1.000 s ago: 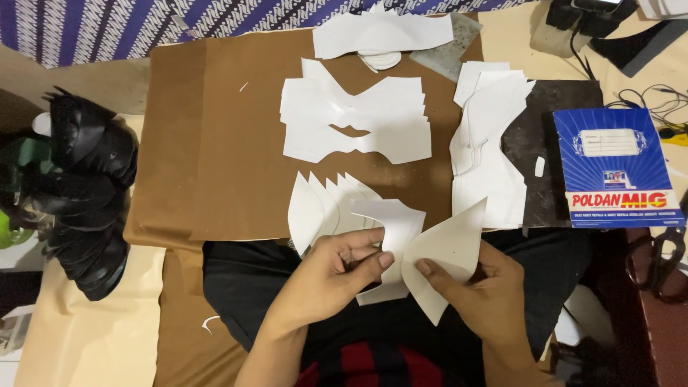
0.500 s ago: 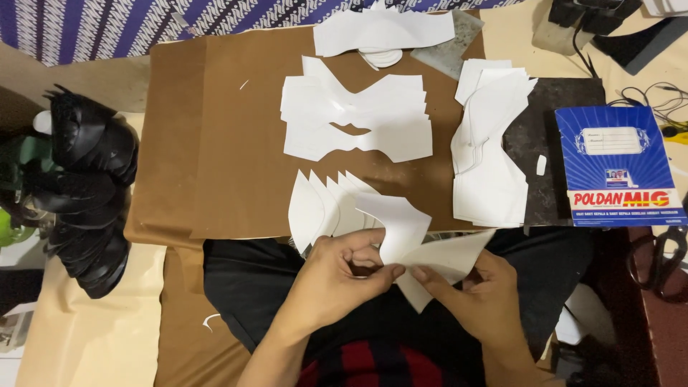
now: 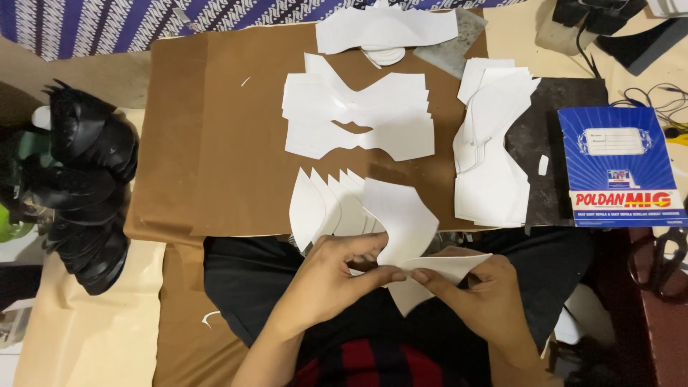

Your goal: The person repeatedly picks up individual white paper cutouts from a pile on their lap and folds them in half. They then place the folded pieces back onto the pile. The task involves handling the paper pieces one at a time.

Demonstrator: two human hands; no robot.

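My left hand (image 3: pixel 335 276) and my right hand (image 3: pixel 479 297) meet over my lap, both pinching a white pointed paper piece (image 3: pixel 448 269) between thumb and fingers. A second curved white piece (image 3: pixel 405 218) stands behind the left fingers and touches them. Just beyond, a fan of several white pointed cut-outs (image 3: pixel 322 208) lies on the near edge of the brown board (image 3: pixel 215 143).
A stack of white wing-shaped cut-outs (image 3: pixel 362 118) lies mid-board, more white shapes (image 3: pixel 494 158) to the right and another pile (image 3: pixel 383 29) at the far edge. A blue booklet (image 3: pixel 620 168) sits right, black scissors (image 3: pixel 663 258) below it, black material pieces (image 3: pixel 79 179) left.
The pointed piece in my hands has tipped from standing upright to lying flatter and lower, and my hands have drawn closer together on it.
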